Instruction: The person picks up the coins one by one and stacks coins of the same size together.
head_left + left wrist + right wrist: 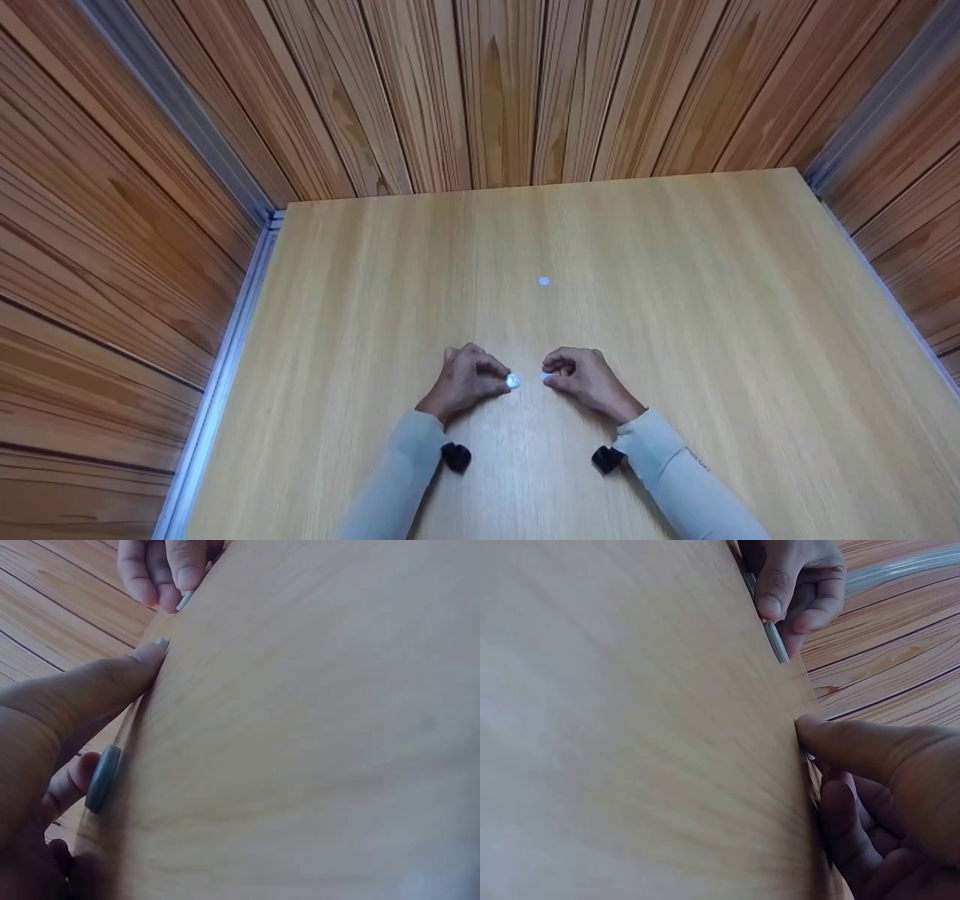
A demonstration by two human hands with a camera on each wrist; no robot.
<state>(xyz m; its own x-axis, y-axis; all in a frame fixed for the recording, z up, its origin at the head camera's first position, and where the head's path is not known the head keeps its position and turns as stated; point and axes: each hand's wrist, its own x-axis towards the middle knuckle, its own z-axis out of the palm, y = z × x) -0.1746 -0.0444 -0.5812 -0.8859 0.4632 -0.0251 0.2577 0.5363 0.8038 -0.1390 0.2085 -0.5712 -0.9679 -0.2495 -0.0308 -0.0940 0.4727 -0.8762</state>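
Note:
Thumb and fingers of my left hand (469, 379) pinch a small shiny white disc (513, 381) at the table surface. A thicker, grey-green round disc (103, 778) shows in the left wrist view, right at a bent fingertip of the same hand; the head view hides it. Facing it, my right hand (589, 379) pinches another small white disc (545, 375), mostly covered by the fingertips. A narrow gap separates the two hands. Farther back lies a flat white disc (544, 281), apart from both hands.
The pale wooden table (675, 285) extends around the hands. Wood-plank walls (495, 90) stand behind and at both sides, with metal rails (217, 405) along the side edges. Each sleeve carries a black wrist device (456, 457).

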